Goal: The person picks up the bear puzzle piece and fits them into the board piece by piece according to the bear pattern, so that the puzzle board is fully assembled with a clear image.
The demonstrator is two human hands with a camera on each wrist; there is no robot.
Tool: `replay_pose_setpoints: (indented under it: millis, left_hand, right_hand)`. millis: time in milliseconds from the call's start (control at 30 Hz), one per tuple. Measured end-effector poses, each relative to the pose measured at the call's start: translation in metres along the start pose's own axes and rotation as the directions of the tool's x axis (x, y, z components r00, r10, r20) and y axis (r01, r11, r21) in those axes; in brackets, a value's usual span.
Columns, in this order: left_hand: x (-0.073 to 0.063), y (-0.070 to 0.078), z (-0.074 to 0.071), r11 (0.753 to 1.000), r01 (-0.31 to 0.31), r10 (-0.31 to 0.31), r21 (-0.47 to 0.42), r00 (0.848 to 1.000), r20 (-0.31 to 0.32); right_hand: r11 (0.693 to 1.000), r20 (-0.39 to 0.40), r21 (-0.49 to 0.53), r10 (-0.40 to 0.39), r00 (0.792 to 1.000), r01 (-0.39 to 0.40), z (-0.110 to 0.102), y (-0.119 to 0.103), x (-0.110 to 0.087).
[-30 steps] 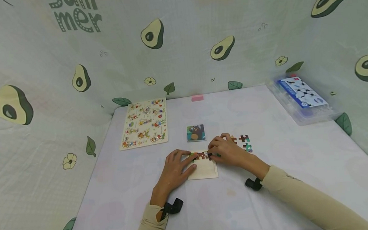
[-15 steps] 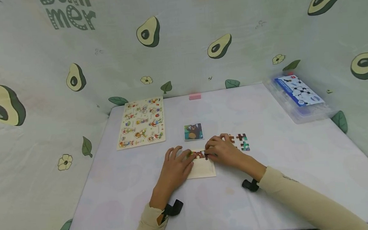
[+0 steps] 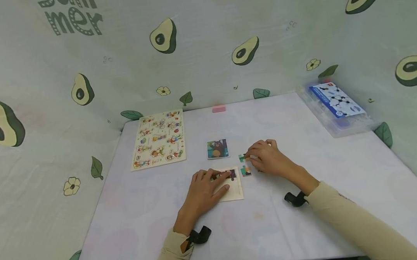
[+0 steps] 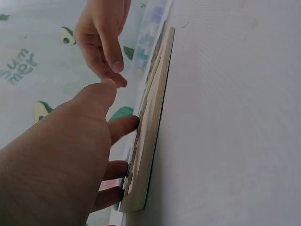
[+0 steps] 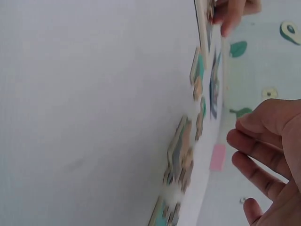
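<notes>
My left hand (image 3: 205,192) rests on a small wooden puzzle tray (image 3: 233,195), its fingers lying over a row of jigsaw pieces along the tray's far side. A dark piece (image 3: 233,175) shows just beyond its index fingertip. In the left wrist view the fingertips (image 4: 131,123) touch the pieces at the tray's raised rim. To the right of the tray my right hand (image 3: 270,158) hovers over loose jigsaw pieces (image 3: 246,171), hiding some of them. The right wrist view shows its fingers (image 5: 256,146) loosely bent, thumb near the index finger, holding nothing, above several loose pieces (image 5: 181,150).
A bear picture card (image 3: 218,149) lies behind the tray. At the back left is a wooden board with printed figures (image 3: 158,138). A pink block (image 3: 219,108) sits at the far edge, and a clear plastic case (image 3: 338,101) with a blue-and-white sheet stands back right.
My right hand has left the tray's right corner and moved right, over the loose pieces. The left hand stays on the tray, its index finger reaching slightly further right. The head view has shifted slightly.
</notes>
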State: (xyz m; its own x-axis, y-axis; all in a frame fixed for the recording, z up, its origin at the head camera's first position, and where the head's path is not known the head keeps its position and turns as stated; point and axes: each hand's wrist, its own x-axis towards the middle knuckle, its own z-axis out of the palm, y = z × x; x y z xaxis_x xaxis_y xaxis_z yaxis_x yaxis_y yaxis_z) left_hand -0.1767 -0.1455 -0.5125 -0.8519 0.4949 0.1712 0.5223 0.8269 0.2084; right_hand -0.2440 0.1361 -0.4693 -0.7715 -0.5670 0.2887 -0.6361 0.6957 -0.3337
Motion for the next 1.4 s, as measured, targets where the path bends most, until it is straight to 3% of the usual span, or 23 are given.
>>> replay_pose_setpoints:
  millis: [200, 400, 533, 667, 800, 1067, 1400]
  left_hand:
    - [0.003, 0.003, -0.001, 0.999, 0.045, -0.045, 0.004, 0.999, -0.01]
    - [0.003, 0.0, 0.005, 1.0, 0.025, -0.025, 0.001, 0.999, -0.029]
    - [0.0, -0.006, 0.01, 0.996, 0.029, -0.035, -0.088, 0.998, -0.056]
    - [-0.003, -0.013, 0.008, 0.974, 0.009, -0.033, -0.228, 0.994, -0.105]
    - [-0.008, -0.022, 0.003, 0.967, 0.007, -0.039, -0.255, 0.992, -0.122]
    - [-0.015, -0.038, -0.006, 0.958, 0.001, -0.023, -0.288, 0.997, -0.072]
    - [-0.015, -0.041, -0.007, 0.957, 0.019, -0.029, -0.288, 0.999, -0.031]
  right_hand:
    - [1.0, -0.036, -0.01, 0.012, 0.999, -0.013, -0.005, 0.014, -0.004]
    - [1.0, 0.014, 0.016, 0.016, 1.0, -0.016, 0.001, 0.021, -0.002]
    - [0.999, 0.07, 0.044, 0.014, 0.997, -0.017, 0.007, 0.02, 0.006]
    - [1.0, 0.094, 0.02, 0.003, 0.996, -0.005, 0.011, 0.019, 0.013]
    - [0.999, 0.089, -0.024, -0.025, 0.996, 0.028, 0.014, 0.02, 0.017]
    - [0.993, 0.08, -0.069, -0.089, 0.993, 0.095, 0.016, 0.019, 0.022]
    - [0.978, 0.029, -0.137, -0.152, 0.988, 0.155, 0.015, 0.018, 0.023]
